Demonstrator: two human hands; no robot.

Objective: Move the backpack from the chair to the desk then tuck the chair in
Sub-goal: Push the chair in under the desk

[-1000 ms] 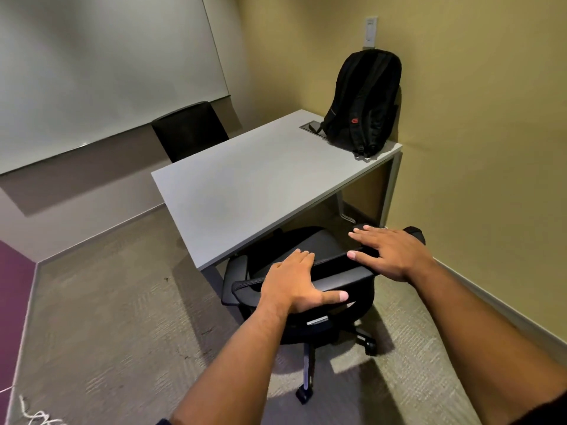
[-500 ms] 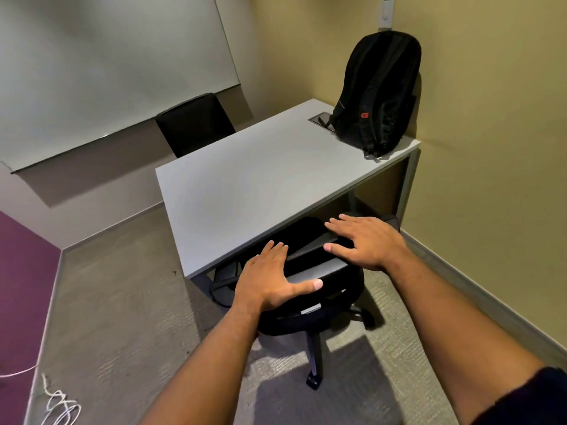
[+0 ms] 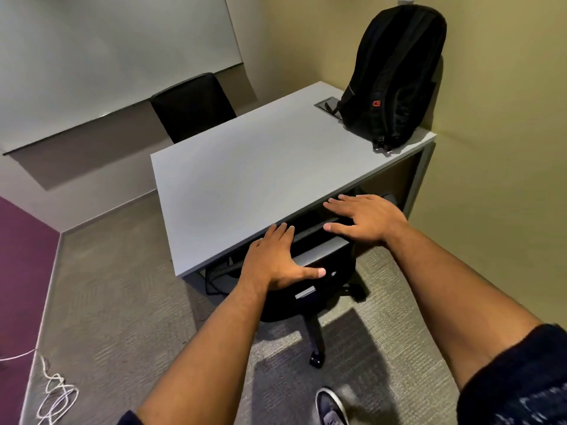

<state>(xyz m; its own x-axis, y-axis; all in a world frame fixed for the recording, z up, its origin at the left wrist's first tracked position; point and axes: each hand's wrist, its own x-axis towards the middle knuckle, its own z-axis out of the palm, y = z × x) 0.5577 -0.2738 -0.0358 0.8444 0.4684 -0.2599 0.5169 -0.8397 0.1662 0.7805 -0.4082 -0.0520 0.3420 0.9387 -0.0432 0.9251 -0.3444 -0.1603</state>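
Both of my palms lay flat on the top edge of the chair (image 3: 310,259), fingers spread and not curled around anything: my left hand (image 3: 276,265) sat lower on the backrest with the thumb stuck out to the right, and my right hand (image 3: 366,220) rested farther along, its fingertips reaching the near edge of the desk (image 3: 245,179). Most of the chair was out of sight; the seat and armrests were under the tabletop, and my hands covered much of the backrest, so only a grey band, a dark lower shell, the column and one caster showed. The backpack (image 3: 392,78) stood upright on the far right corner of the desk, leaning against the yellow wall, partly covering a recessed grey panel whose contents I could not make out. A second black chair (image 3: 193,105) behind the desk was cut off by the tabletop. My shoe (image 3: 329,406) was blurred at the bottom edge. A white cord (image 3: 55,394) lay tangled on the carpet, running off the left edge of the picture.
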